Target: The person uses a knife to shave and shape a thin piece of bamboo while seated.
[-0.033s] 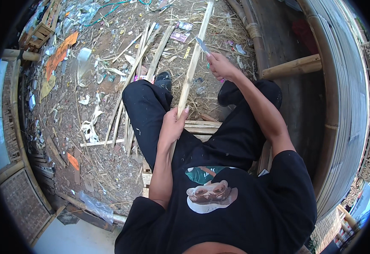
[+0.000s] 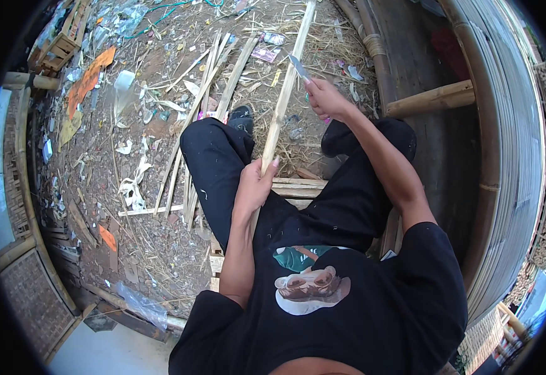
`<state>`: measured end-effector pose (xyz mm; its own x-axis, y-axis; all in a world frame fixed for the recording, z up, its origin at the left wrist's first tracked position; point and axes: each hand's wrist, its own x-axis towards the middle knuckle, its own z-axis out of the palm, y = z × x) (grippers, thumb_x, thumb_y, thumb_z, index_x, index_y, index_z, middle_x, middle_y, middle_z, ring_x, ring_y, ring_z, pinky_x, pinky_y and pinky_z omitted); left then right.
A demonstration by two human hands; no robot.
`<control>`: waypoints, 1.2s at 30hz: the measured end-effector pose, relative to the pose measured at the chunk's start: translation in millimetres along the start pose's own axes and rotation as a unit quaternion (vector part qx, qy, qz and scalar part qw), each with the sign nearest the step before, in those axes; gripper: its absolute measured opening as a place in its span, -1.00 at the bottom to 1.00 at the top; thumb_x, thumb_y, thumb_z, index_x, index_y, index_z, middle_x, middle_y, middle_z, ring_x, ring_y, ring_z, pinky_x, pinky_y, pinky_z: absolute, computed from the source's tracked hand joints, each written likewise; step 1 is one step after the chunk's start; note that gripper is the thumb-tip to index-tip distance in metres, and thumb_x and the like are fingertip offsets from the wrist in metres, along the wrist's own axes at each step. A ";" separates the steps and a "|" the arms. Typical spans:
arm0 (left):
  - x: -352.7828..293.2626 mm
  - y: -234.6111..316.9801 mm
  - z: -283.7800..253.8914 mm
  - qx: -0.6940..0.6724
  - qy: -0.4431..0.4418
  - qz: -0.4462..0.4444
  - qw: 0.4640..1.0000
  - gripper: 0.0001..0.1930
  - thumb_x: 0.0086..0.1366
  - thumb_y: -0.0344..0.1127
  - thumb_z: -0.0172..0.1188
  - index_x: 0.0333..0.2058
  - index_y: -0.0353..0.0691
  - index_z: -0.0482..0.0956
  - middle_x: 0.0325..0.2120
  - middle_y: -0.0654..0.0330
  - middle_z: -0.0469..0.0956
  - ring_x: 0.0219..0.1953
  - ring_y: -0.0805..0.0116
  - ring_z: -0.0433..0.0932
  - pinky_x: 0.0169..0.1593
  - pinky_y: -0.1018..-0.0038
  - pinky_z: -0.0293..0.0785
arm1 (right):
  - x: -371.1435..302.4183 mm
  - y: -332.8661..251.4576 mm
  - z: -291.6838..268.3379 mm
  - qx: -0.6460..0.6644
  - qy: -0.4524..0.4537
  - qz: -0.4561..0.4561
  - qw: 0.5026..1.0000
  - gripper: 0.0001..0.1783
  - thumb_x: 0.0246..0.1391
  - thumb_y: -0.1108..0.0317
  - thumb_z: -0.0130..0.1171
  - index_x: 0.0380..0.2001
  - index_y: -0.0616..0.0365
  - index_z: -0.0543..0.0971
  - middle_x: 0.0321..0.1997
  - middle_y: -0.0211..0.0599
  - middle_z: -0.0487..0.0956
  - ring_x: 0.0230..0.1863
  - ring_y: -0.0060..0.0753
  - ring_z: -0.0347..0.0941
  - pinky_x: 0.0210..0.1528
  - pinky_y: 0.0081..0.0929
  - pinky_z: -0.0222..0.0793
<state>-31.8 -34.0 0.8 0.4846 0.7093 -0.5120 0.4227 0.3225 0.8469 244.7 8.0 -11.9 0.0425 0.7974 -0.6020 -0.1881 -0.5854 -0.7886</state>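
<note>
A long pale strip of split bamboo or wood [image 2: 279, 111] runs from my lap up and away between my knees. Near its lower end, my left hand [image 2: 257, 184] is wrapped round it with the thumb along the top. My right hand [image 2: 326, 100] is closed on the handle of a knife [image 2: 298, 67], over my right foot's side. The knife's blade points up and left, its tip at or close to the strip's right edge; I cannot tell whether they touch.
More split strips [image 2: 207, 94] lie on the littered ground to the left of my knee. A wooden crate [image 2: 62, 39] stands at the far left. Bamboo poles [image 2: 432, 100] frame the right side. An orange sheet [image 2: 90, 80] and plastic scraps are scattered about.
</note>
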 end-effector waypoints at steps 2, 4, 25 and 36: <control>0.4 5.9 -0.1 0.004 -0.005 -0.005 1.000 -0.60 0.38 -0.09 0.09 -0.48 -0.35 0.47 -0.76 0.34 0.31 -0.74 0.60 0.23 -0.66 0.49 0.14 | -1.6 0.4 0.2 0.007 0.013 -0.002 1.000 -0.64 0.37 0.00 -0.23 -0.44 -0.03 0.20 -0.68 -0.59 0.10 -0.81 -0.73 -0.11 -0.79 -0.63 -0.24; -0.8 11.7 -1.2 -0.010 -0.006 -0.037 0.999 -0.60 0.37 -0.09 0.09 -0.49 -0.35 0.47 -0.76 0.35 0.30 -0.73 0.61 0.22 -0.66 0.49 0.14 | -1.8 0.6 -0.7 -0.025 0.010 -0.015 1.000 -0.63 0.37 -0.02 -0.23 -0.44 -0.03 0.19 -0.68 -0.59 0.11 -0.81 -0.73 -0.10 -0.79 -0.65 -0.23; -2.9 17.6 -0.4 -0.136 -0.038 -0.041 0.989 -0.69 0.38 -0.12 0.10 -0.48 -0.18 0.39 -0.80 0.50 0.19 -0.84 0.71 0.10 -0.78 0.63 -0.05 | 6.2 0.5 -15.2 -0.087 0.126 -0.137 0.979 -0.60 0.35 0.09 -0.17 -0.48 0.12 0.38 -0.71 -0.55 0.27 -0.76 -0.70 0.12 -0.73 -0.55 0.04; 5.7 -1.3 4.5 -0.060 -0.017 0.004 0.998 -0.74 0.39 -0.16 0.09 -0.42 -0.18 0.39 -0.82 0.53 0.13 -0.86 0.74 0.03 -0.80 0.64 -0.11 | 10.8 19.7 19.1 -0.297 0.088 -0.177 0.934 -0.52 0.34 0.04 -0.17 -0.47 0.23 0.39 -0.67 -0.35 0.36 -0.63 -0.47 0.34 -0.50 -0.34 0.29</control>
<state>-26.2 -33.3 -3.9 0.5136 0.6917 -0.5077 0.3247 0.3911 0.8612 222.7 7.9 -31.6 0.1701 0.9507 -0.2594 0.4437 -0.3089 -0.8413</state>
